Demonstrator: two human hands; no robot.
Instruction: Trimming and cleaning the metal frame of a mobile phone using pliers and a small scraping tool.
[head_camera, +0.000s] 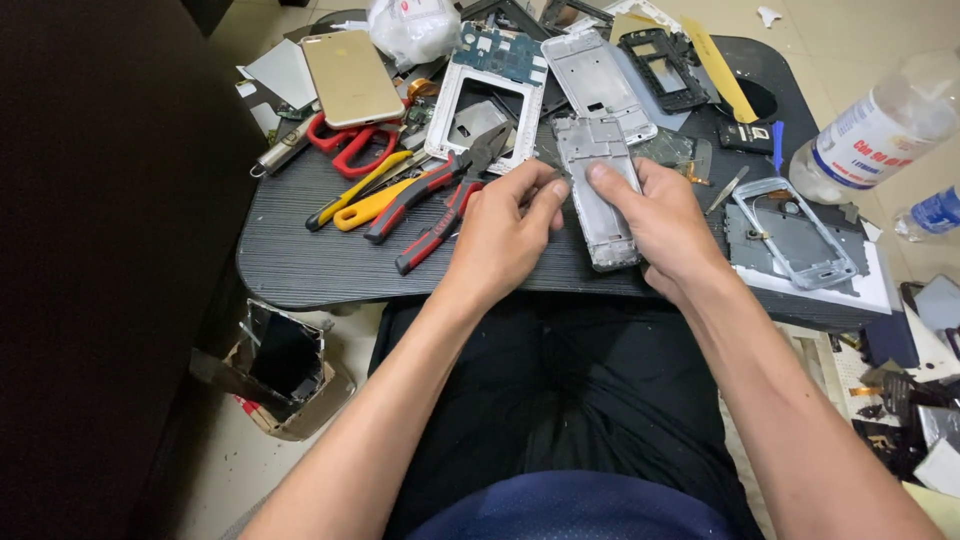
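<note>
Centrally, both hands met over the dark table (300, 270). Right hand (665, 225) gripped a silver phone frame (600, 185), thumb pressed on its face near the upper half, fingers wrapped behind its right edge. Frame's long axis ran away from the body, almost straight, far end tipped slightly left; near end rested just above the table's front edge. Open face pointed up at the camera.

Left hand (505, 235) lay just left of the frame, fingers curled shut, thumb and forefinger pinched at the frame's left edge. Could not tell whether they pinched a small tool or the edge itself. Both hands touched the frame; the right carried it.

Red-handled pliers (430, 205) lay just left of the left hand, yellow-handled tool (365, 200) beyond.
</note>
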